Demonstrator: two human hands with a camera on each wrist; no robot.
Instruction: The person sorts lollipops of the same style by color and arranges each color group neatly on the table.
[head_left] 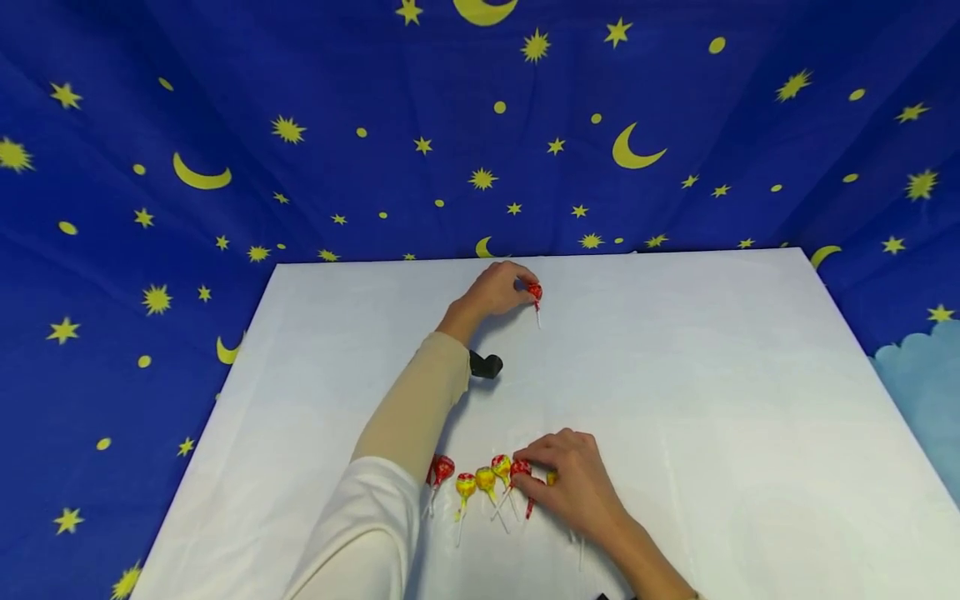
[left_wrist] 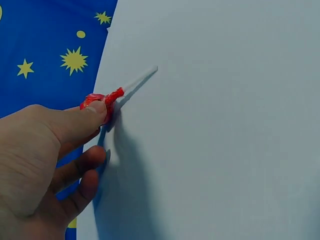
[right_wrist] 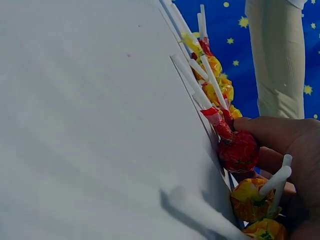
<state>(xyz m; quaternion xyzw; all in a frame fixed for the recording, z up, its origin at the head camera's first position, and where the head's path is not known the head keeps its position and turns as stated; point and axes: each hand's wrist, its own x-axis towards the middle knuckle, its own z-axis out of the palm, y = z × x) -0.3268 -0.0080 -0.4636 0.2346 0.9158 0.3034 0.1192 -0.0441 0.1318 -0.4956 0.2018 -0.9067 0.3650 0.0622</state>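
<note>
Near the far edge of the white table, my left hand [head_left: 497,287] pinches a red-wrapped lollipop [head_left: 536,292] by its candy end, between thumb and fingertips. In the left wrist view the white stick of this lollipop [left_wrist: 97,104] points away from the hand. My right hand [head_left: 573,483] is at a row of lollipops closer to the body, with thumb and forefinger around a red lollipop [head_left: 520,470]. Beside it are yellow lollipops [head_left: 486,479]. The right wrist view shows a red lollipop [right_wrist: 239,152] against the fingers; part of the row lies hidden behind the hand.
More red lollipops [head_left: 443,468] lie at the row's left end, partly covered by the left sleeve [head_left: 408,408]. A black device [head_left: 486,365] is strapped at the left wrist. Blue cloth [head_left: 420,175] with yellow stars and moons stands behind the white table [head_left: 675,358].
</note>
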